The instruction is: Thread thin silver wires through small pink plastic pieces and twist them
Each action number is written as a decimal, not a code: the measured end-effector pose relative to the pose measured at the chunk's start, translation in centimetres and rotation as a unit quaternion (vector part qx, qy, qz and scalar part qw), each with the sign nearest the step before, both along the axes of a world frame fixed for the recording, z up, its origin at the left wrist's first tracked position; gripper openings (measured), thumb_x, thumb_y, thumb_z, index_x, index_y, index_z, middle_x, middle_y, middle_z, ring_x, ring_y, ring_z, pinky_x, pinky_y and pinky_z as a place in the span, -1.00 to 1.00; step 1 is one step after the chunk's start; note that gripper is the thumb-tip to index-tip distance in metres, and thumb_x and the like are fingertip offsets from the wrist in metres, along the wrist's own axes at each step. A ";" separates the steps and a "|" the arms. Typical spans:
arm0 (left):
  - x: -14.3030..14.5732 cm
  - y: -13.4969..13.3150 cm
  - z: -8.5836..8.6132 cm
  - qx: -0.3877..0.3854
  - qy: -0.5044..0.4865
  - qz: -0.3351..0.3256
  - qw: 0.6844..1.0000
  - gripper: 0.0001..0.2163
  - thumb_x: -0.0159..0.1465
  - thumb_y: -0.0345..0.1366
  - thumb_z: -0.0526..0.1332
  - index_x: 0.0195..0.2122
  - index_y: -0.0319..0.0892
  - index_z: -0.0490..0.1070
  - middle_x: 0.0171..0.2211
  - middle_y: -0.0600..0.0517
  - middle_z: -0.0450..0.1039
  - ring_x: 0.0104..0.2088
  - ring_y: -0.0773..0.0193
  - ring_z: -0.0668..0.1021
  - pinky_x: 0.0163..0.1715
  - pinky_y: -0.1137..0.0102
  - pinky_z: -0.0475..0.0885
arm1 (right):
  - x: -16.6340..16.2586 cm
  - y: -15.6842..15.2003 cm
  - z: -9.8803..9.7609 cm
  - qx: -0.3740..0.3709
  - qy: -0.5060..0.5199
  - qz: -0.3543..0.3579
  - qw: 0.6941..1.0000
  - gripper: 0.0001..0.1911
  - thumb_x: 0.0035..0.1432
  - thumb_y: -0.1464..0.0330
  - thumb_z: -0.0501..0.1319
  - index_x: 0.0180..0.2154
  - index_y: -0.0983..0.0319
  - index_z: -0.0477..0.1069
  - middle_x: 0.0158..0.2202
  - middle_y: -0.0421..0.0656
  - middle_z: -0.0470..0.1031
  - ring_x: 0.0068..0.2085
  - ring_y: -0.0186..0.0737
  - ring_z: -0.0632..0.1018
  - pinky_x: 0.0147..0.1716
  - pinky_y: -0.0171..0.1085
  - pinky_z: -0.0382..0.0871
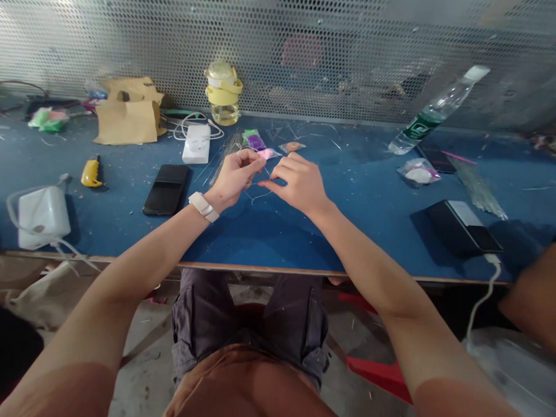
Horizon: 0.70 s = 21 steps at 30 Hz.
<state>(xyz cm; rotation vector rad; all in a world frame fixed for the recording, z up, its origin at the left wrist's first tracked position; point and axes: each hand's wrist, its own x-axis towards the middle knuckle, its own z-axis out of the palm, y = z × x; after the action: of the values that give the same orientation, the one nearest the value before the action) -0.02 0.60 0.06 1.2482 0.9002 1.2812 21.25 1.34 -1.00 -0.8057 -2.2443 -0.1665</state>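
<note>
Both my hands meet over the middle of the blue table [304,246]. My left hand [236,177], with a white band at the wrist, is closed in a pinch on a thin wire [259,196]. My right hand [297,182] pinches the same thin wire from the right, fingers curled. The wire loops down between them just above the tabletop. Small bags of beads [257,143] in green, purple, pink and orange lie just beyond my fingers. A bundle of thin straight wires [225,154] lies to the left of the bags.
A black phone [166,189], white power bank [196,143], yellow cutter [91,173] and white charger [43,215] lie left. Yellow-lidded bottle [224,94] and cardboard [128,113] stand at the back by the mesh wall. Right: water bottle [433,111], black device [464,228], another person's arm [539,293].
</note>
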 end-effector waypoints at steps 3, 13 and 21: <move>-0.1 0.2 -0.1 -0.004 -0.009 -0.023 1.000 -0.75 0.35 -0.26 0.59 -0.33 -0.14 0.56 -0.50 0.16 0.40 -0.64 0.54 0.20 -0.68 0.50 0.03 | -0.6 -0.9 0.3 -0.001 -0.016 -0.010 1.000 -0.35 0.61 -0.17 0.14 -0.30 0.16 0.62 -0.27 -0.03 0.64 -0.14 0.04 0.58 -0.11 -0.01 0.49; -0.7 0.4 -0.1 -0.026 -0.010 -0.074 0.997 -0.64 0.18 -0.11 0.74 -0.17 -0.10 0.66 -0.41 0.11 0.62 -0.55 0.44 0.53 -0.61 0.51 0.32 | -0.5 -0.8 0.7 -0.005 -0.013 -0.021 1.000 -0.36 0.66 -0.15 0.07 -0.27 0.16 0.57 -0.25 -0.03 0.63 -0.16 0.00 0.55 -0.18 -0.07 0.41; -0.5 0.5 -0.3 0.010 -0.024 -0.036 0.999 -0.68 0.22 -0.23 0.72 -0.23 -0.12 0.61 -0.36 0.07 0.69 -0.43 0.40 0.63 -0.49 0.53 0.43 | 0.2 -0.3 0.7 -0.016 -0.022 -0.005 1.000 -0.53 0.67 0.01 0.16 -0.16 0.18 0.61 -0.15 -0.01 0.65 -0.08 0.03 0.60 -0.15 -0.09 0.45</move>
<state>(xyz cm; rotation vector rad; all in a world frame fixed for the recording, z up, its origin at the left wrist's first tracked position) -0.52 1.15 -0.19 1.2490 0.8036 1.2609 21.50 1.09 -0.35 -0.8377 -2.2904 -0.1545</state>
